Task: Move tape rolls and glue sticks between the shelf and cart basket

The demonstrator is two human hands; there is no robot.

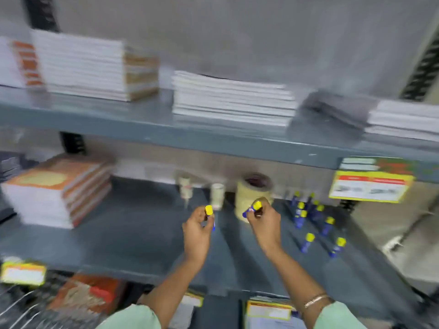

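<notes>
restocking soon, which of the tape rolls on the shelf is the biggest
The wide tan tape roll just behind the right hand; it is far wider than the two slim pale rolls left of it.

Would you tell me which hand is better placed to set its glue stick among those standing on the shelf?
Probably the right hand: it is nearer the standing blue, yellow-capped glue sticks.

Stationery shop: grey metal shelves (166, 129) of stacked notebooks (232, 100) (yellow price tags (370, 188) along edges).
</notes>
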